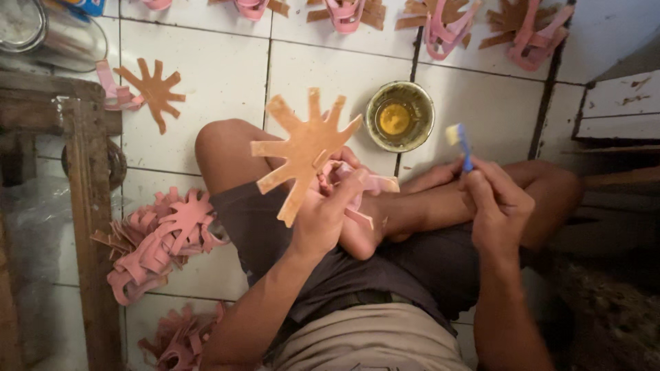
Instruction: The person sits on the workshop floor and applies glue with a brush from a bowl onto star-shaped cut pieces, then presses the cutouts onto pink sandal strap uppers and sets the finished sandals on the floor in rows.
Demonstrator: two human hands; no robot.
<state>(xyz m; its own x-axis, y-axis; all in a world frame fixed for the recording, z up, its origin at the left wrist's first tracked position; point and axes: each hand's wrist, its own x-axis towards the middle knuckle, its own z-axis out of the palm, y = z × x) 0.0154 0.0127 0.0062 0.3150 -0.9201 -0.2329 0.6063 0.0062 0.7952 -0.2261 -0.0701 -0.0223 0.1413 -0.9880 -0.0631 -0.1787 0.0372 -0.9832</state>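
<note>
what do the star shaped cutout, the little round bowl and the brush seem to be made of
The star-shaped cutout in the left hand looks like thin leather or leatherboard: flat, stiff, matte tan, clean cut edges. The round bowl seems metal, with a dull worn rim and yellowish glue-like liquid inside. The brush in the right hand looks plastic, with a glossy blue handle and pale bristles.

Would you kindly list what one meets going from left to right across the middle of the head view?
Dark wooden frame → pile of pink strap pieces → tan star-shaped cutout in the left hand → round tin bowl of yellow glue → blue-handled brush in the right hand.
</note>
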